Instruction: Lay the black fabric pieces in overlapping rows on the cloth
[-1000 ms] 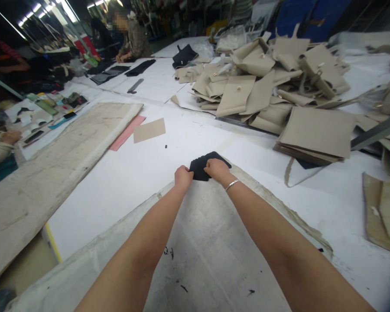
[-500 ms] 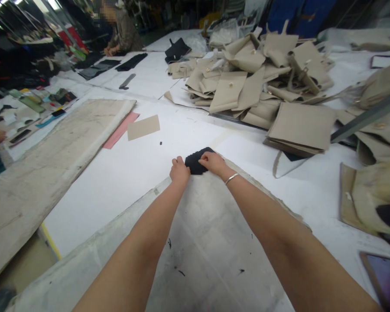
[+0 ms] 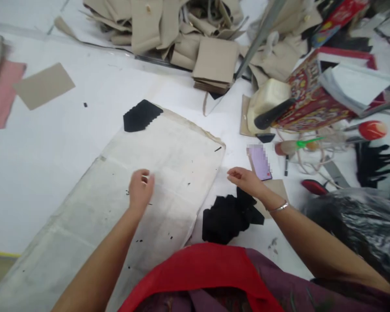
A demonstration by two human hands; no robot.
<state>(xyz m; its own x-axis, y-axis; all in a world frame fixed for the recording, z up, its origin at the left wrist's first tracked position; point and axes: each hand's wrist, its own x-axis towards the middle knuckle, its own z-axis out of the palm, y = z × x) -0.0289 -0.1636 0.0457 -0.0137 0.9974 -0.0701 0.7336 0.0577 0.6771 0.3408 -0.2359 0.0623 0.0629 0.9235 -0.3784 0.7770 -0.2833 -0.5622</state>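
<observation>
My left hand (image 3: 141, 190) hovers over the pale board (image 3: 169, 151), its fingers loosely curled and the thumb apart, with nothing in it. Past the board's right edge, my right hand (image 3: 247, 181) is held loosely open and appears to hold nothing. It is nearest to a phone (image 3: 260, 161) and a heap of black cut pieces (image 3: 224, 219) just below it. Black pieces with a stepped edge (image 3: 142, 116) lie by themselves on the far corner of the board. Small black scraps are scattered over the board.
Beige flap pieces (image 3: 146, 26) are heaped at the back, beside a neat stack of beige pieces (image 3: 214, 60). A slanting metal bar (image 3: 258, 39) rises there. To the right are a red patterned box (image 3: 312, 93), cords, a black glove (image 3: 375, 164) and a plastic bag (image 3: 360, 225).
Both hands have left the black pieces on the board's far corner and come back nearer my body, the right one moving off to the right. The view has tilted down and turned right.
</observation>
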